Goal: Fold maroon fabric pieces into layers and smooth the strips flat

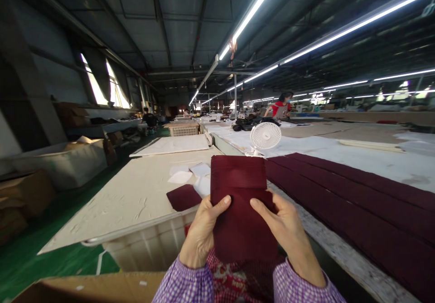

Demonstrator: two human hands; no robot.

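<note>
A stack of maroon fabric pieces (243, 230) is held up in front of me, its upper edges showing as thin layers. My left hand (209, 221) grips its left side, thumb on top and fingers behind. On the right side, my right hand (277, 214) pinches it the same way. The fingers under the stack are hidden. Beyond my left hand, another maroon fabric piece (184, 197) lies on the cream board (125, 194), beside pale paper pieces (202, 180). To my right, long maroon fabric strips (353, 198) stretch along the table.
A white fan (265, 135) stands on the long table (306, 144). Below the cream board is a plastic bin (146, 244). An open cardboard box (91, 289) sits at lower left. A person in red (282, 107) leans over the table farther back. Green floor (71, 217) runs along the left.
</note>
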